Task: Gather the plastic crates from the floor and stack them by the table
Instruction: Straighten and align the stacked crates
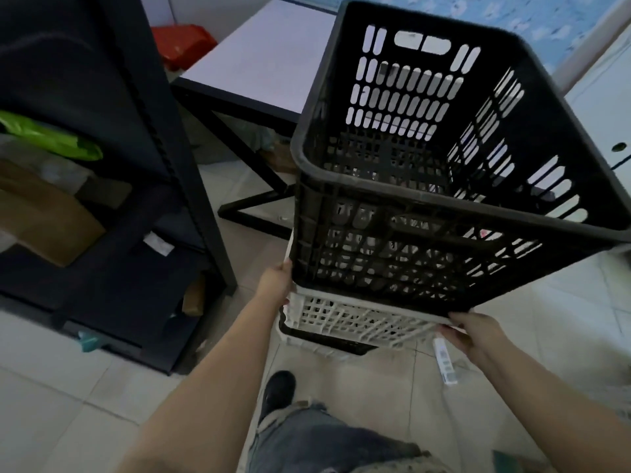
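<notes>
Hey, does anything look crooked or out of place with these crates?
Yes. The black slotted plastic crate sits tilted on the white lattice crate, not nested square. A small white labelled item lies loose on the floor tiles beside the stack.

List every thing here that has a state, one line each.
Black slotted plastic crate: empty, tilted, held at its base.
White plastic lattice crate: under the black one, atop another.
Left hand: gripping the black crate's lower left corner.
Right hand: gripping the lower right edge.

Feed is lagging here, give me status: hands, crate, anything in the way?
Left hand and right hand at black crate's bottom corners. It sits atop white crate, beside table. Nothing blocking.
</notes>
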The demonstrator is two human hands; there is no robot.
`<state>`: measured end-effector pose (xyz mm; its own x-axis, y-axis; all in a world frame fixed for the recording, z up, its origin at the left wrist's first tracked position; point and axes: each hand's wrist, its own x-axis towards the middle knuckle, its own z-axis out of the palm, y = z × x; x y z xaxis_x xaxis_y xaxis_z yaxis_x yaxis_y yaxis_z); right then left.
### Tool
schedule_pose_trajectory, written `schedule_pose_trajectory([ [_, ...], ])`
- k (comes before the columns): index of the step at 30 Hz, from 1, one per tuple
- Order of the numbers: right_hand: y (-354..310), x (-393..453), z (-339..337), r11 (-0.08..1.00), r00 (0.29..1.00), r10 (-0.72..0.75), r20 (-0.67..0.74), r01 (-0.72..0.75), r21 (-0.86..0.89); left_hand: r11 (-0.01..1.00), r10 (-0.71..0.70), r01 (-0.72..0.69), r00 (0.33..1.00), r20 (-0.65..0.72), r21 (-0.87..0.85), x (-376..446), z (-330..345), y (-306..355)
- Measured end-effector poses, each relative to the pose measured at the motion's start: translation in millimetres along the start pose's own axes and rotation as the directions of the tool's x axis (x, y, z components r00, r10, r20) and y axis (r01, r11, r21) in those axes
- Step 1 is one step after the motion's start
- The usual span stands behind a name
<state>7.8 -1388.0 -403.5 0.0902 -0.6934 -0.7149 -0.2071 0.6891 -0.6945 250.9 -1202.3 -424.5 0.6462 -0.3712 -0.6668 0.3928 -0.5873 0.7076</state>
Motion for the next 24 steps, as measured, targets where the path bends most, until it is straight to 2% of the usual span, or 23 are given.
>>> schedule_pose_trajectory([
  [6, -11, 25, -23, 0.996, 0.999, -0.009, -0.034, 0.007, -0.085, 1.0, 0.029, -0.029, 0.999, -0.046, 0.001, -17, 24, -17],
  [10, -19, 37, -42, 0.992, 1.0, -0.009, 0.013, 0.01, -0.122, 0.998, 0.058, -0.056, 0.994, -0.093, 0.016, -30, 43, -29],
  [15, -34, 52, -74, 0.99, 0.996, -0.09, 0.014, 0.091, -0.104, 0.998, 0.063, -0.062, 0.989, -0.131, 0.018, -63, 81, -41],
  [17, -37, 55, -87, 0.993, 0.993, -0.118, -0.011, 0.117, -0.021, 0.995, 0.095, -0.095, 0.991, -0.095, 0.005, -76, 101, -50],
  [20, -24, 50, -98, 0.983, 0.975, -0.157, 0.155, 0.139, 0.123, 0.993, 0.12, -0.12, 0.992, 0.036, 0.012, -87, 122, -64],
  [21, -11, 48, -96, 0.982, 0.969, -0.19, 0.161, 0.185, 0.043, 0.992, 0.122, -0.123, 0.989, 0.082, 0.006, -89, 123, -66],
  [22, 5, 40, -92, 0.988, 0.975, -0.152, 0.162, 0.154, -0.003, 0.992, 0.122, -0.124, 0.986, 0.117, 0.01, -88, 121, -68],
  [23, 25, 25, -81, 0.994, 0.99, -0.094, 0.101, 0.1, -0.05, 0.991, 0.128, -0.132, 0.982, 0.137, 0.021, -86, 115, -67],
  [24, 47, 6, -66, 0.981, 0.991, -0.13, 0.031, 0.133, -0.144, 0.99, 0.134, -0.139, 0.98, 0.144, 0.021, -80, 109, -66],
])
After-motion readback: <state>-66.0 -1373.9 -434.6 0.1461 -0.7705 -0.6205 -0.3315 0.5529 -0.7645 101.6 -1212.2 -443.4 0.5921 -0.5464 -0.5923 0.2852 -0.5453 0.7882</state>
